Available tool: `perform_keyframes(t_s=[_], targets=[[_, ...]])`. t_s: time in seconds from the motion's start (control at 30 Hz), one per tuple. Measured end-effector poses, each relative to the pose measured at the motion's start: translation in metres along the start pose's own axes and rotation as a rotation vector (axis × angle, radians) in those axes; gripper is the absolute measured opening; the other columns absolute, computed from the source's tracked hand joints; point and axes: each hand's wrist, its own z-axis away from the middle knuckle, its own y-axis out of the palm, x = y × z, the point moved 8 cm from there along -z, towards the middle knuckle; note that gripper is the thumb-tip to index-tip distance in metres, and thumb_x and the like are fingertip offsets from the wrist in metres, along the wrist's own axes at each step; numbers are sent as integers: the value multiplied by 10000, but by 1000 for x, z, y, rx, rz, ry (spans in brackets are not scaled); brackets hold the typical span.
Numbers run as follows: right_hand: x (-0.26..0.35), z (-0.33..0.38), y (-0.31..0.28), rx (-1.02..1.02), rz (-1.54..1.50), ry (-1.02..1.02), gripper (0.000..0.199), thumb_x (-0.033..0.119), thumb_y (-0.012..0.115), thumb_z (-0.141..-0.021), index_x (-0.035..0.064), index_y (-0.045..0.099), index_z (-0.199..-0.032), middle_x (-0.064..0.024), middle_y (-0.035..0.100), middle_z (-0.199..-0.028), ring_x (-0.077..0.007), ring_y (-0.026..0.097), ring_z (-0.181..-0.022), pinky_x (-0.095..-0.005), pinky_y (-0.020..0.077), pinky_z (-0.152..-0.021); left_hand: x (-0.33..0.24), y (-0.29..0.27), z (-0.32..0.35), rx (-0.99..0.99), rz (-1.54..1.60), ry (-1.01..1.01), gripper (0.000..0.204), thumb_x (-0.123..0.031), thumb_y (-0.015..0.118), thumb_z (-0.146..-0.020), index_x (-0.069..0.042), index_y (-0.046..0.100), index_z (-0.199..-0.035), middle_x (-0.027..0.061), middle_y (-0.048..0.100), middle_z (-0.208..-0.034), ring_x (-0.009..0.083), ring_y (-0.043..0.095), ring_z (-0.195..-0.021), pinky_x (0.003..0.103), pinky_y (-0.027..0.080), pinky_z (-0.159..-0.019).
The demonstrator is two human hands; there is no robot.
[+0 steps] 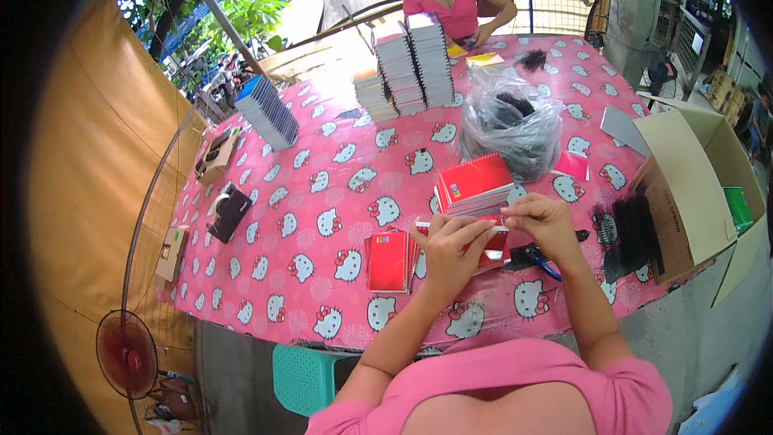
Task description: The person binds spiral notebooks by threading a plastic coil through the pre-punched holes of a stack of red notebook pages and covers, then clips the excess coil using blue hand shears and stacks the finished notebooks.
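My left hand (452,251) is closed on a small red notebook (493,256), its fingers lying across the bound edge. At the notebook's right end my right hand (544,224) makes a pinch; what is between the fingertips is too small to tell. Just beyond my hands stands a stack of red spiral notebooks (477,177). Left of my left hand lies a lower pile of red notebooks (390,263). A cutting tool with blue handles (549,267) rests beside my right wrist, partly hidden by it.
A clear plastic bag (515,133) with black contents stands farther back. Black coils (630,229) lie by an open cardboard box (688,185) at right. Tall notebook stacks (415,64), a blue-topped stack (270,113) and a tape dispenser (229,213) stand on the table. Another person (451,0) sits opposite.
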Motion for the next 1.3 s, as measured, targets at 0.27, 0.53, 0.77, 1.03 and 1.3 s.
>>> perform_keyframes(t_s=[0.27, 0.53, 0.77, 1.03, 1.3], targets=[[6, -1, 1, 218, -3, 136, 154, 15, 726, -758, 12, 723, -911, -54, 660, -804, -120, 607, -751, -262, 481, -636, 1, 0, 1, 0, 37, -12, 146, -231, 760, -761, -185, 748, -900, -65, 688, -882, 123, 540, -865, 501, 226, -946], [36, 8, 12, 58, 545, -203, 187, 69, 614, -856, 13, 609, -1035, -94, 590, -736, -244, 591, -684, -324, 457, -616, 7, 0, 0, -29, 44, -91, 109, -240, 739, -774, -176, 719, -860, -57, 697, -875, 129, 573, -836, 527, 206, -926], [34, 8, 16, 131, 530, -171, 179, 137, 659, -817, 28, 600, -945, -133, 551, -836, -306, 575, -753, -376, 454, -634, 2, -6, 2, -51, 61, -20, 96, -166, 773, -736, -146, 717, -811, -70, 687, -876, 119, 568, -827, 481, 252, -913], [42, 8, 19, 96, 564, -218, 143, 120, 659, -801, 29, 596, -891, -132, 552, -827, -330, 564, -752, -391, 450, -649, 4, -5, 2, -20, 45, -10, 93, -159, 770, -738, -156, 727, -820, -55, 691, -878, 119, 582, -828, 417, 277, -855], [49, 6, 24, 61, 556, -213, 151, 163, 644, -823, 32, 575, -792, -138, 566, -804, -349, 582, -772, -451, 463, -650, 3, -7, 1, -11, 37, -24, 88, -177, 754, -759, -155, 731, -841, -61, 688, -886, 117, 579, -839, 427, 274, -872]])
